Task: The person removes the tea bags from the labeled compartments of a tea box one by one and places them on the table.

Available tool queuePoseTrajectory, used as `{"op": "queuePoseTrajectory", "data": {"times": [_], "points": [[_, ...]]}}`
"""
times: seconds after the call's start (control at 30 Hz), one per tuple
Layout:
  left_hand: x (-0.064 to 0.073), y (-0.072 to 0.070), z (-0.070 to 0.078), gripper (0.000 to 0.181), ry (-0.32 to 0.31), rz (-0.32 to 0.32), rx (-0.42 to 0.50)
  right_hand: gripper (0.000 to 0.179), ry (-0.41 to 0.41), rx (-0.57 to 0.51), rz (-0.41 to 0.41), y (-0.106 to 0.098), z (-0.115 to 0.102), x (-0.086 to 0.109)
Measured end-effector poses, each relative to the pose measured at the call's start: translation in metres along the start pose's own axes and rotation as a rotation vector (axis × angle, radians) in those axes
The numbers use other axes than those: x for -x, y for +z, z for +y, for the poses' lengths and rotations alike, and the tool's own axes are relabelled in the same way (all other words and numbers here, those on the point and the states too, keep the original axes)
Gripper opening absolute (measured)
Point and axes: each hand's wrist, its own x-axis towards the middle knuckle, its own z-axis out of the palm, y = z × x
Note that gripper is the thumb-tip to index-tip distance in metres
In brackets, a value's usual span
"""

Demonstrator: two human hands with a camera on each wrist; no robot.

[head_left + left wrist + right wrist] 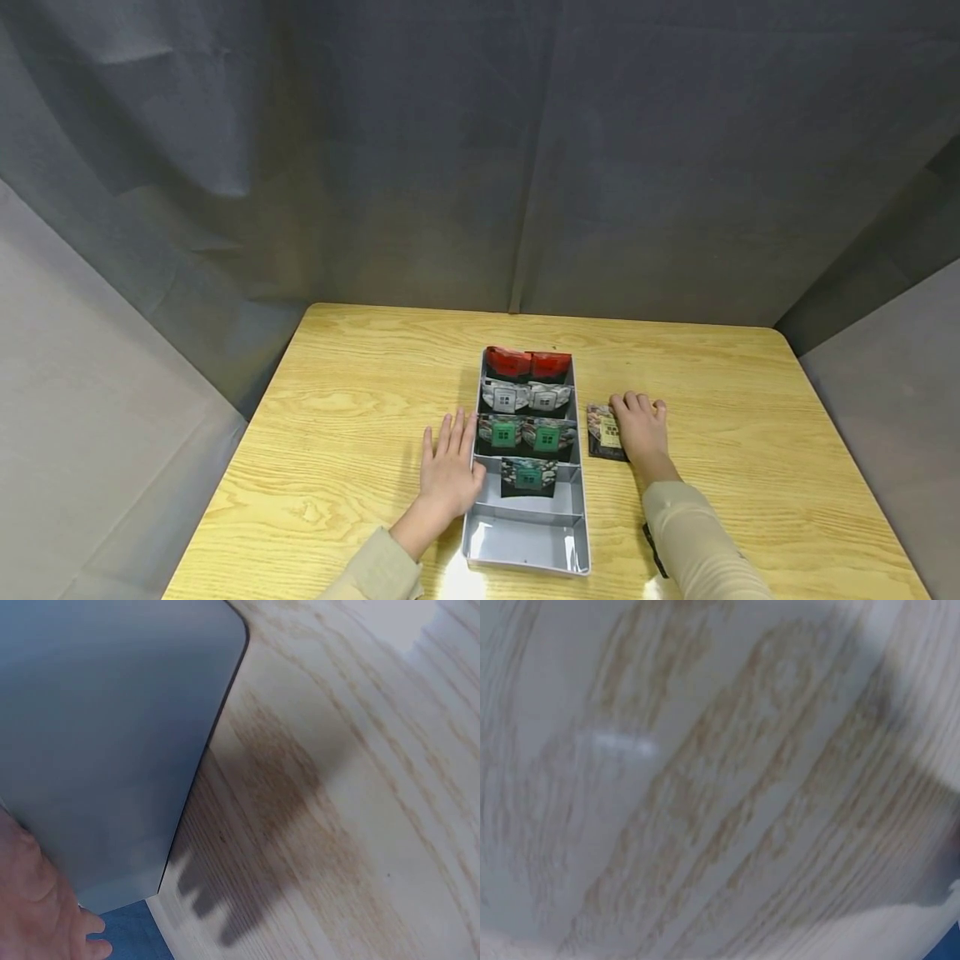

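A long grey divided box [525,546] stands on the table. My left hand [448,479] rests against its left side with fingers stretched out and thumb at the rim. In the left wrist view, part of that hand [34,892] shows beside the box's smooth wall [127,735]. To the right of the box lies a dark packet with a yellow label [606,432]. Over its right edge sits my right hand [643,429], fingers spread and slightly bent; the thumb is hidden. Only tabletop and shadow fill most of the right wrist view.
Inside the box, from the far end, stand two red packets [528,364], two silvery packets [525,398], two green-labelled packets [523,435] and one teal-labelled packet [528,477]. A thin black object [654,550] lies partly under the right sleeve. Grey curtains [420,167] surround the wooden table [352,392].
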Motion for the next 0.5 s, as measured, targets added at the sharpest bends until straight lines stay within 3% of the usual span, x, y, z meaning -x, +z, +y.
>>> {"op": "queuePoseTrajectory", "data": {"times": [0.2,0.5], "points": [[0.0013,-0.0007,0.0,0.069,-0.001,-0.002,0.002,0.008,0.005,-0.021,0.011,0.0013,0.0004,-0.0022],[0.0012,-0.0008,0.0002,0.069,0.001,0.008,0.009,0.008,0.015,-0.028,0.014,0.0038,0.0033,-0.0049]]}}
